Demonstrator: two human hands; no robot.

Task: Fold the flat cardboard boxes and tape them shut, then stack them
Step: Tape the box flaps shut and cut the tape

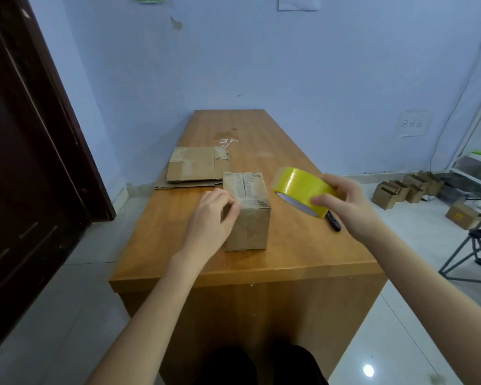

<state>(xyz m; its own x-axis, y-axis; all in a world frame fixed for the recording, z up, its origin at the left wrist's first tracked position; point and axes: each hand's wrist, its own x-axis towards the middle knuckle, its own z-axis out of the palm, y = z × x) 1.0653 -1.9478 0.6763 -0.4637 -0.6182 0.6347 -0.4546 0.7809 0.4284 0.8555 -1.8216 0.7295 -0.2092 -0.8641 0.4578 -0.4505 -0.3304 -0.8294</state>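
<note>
on the long wooden table (261,245), with its smooth orange-brown grained top, stands one folded cardboard box (247,218), a squarish upright block of matt, scuffed brown board; its top flaps are closed, meeting at a seam down the middle, and torn label remnants and glossy old tape run across that top. what is inside cannot be seen. the left hand (211,218) rests against the box's left upper edge, fingers curled together with the tips pressing at the top corner; whether they pinch a tape end there cannot be told. the right hand (345,204) is lifted above the table to the right of the box, fingers and thumb clamped round one roll of tape (300,187), a shiny translucent yellow ring with a pale core, held tilted and not touching the box. just beneath it on the tabletop lies one small dark pen-like tool (333,220), partly hidden by the roll. behind the box, near the table's left edge, lies a low pile of flat cardboard boxes (195,168), unfolded, creased and worn; at least two layers show, the exact count unclear. beyond them a crumpled scrap of clear tape (228,141) sits on the wood. off to the right, on the pale glossy tiled floor, several more small cardboard boxes (406,187) stand clustered by the wall, their tops open
</note>
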